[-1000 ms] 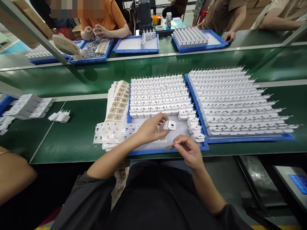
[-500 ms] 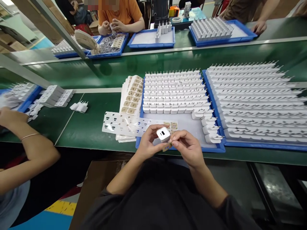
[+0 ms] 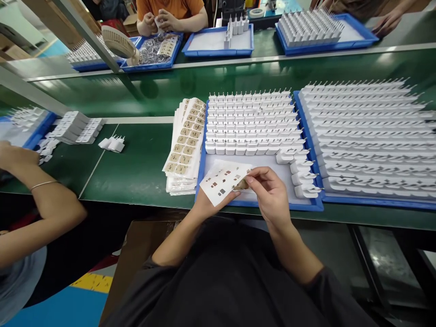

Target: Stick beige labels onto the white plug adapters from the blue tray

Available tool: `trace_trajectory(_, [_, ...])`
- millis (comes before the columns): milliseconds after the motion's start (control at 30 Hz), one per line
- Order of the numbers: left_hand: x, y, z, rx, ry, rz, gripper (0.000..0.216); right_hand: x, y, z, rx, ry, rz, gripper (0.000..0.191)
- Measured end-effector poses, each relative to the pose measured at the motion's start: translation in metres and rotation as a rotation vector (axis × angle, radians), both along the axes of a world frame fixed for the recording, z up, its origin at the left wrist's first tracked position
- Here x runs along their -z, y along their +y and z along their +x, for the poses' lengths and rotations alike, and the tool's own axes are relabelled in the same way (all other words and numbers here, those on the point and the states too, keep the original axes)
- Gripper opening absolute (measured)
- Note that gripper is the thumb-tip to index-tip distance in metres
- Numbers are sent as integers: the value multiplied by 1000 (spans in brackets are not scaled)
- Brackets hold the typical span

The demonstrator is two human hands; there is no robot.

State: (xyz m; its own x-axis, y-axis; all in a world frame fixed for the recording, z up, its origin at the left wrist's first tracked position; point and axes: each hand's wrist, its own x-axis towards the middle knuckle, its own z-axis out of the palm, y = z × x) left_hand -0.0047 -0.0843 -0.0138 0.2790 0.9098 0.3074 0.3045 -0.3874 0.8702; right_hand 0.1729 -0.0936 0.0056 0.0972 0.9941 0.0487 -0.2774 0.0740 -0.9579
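Observation:
My left hand (image 3: 206, 205) is over the front edge of the blue tray (image 3: 259, 205), its thumb pointing right and its other fingers mostly covered. A white sticker sheet (image 3: 222, 181) with cut-out holes lies across it and hides the white plug charger seen there earlier. My right hand (image 3: 274, 193) pinches the right end of this sheet between thumb and index finger, where a few tan stickers (image 3: 241, 185) show. Behind both hands, rows of white chargers (image 3: 250, 122) stand in the tray with pins up. Several more chargers (image 3: 304, 177) form a short column at its right.
A stack of sticker sheets (image 3: 185, 145) lies left of the tray. Another blue tray (image 3: 374, 202) full of chargers adjoins on the right. Loose chargers (image 3: 112, 143) are further left, near a co-worker's arm (image 3: 51, 204). Across the green bench, people work beside more trays (image 3: 218, 52).
The sticker sheet has come up from the tray and swung over my left hand, covering the charger. My right hand stays at its right end. The view has shifted slightly.

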Motion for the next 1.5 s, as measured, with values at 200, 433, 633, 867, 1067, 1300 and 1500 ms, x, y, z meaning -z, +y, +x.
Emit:
trace_trajectory(200, [-4, 0, -1, 33, -84, -27, 44, -2, -2, 0, -31, 4, -1, 13])
trace_trajectory(433, [-4, 0, -1, 83, -225, -7, 43, -3, -1, -1, -28, -26, 1, 13])
trace_trajectory(633, [-5, 0, -3, 85, -193, -14, 44, -2, -1, -2, -29, -31, -6, 15])
trace_trajectory(867, [-3, 0, -3, 82, -184, -31, 43, 0, 1, -1, -39, 7, -2, 16])
trace_trajectory(1067, [-6, -1, -2, 62, -200, -29, 43, -2, 0, -3, -16, -10, 11, 15])
trace_trajectory(1300, [-8, -1, -2, 72, -238, -8, 44, -2, 0, -3, -15, -33, -9, 18])
trace_trajectory(1500, [-10, -1, -1, 57, -189, -28, 42, -2, 0, -3, -16, -37, -8, 18])
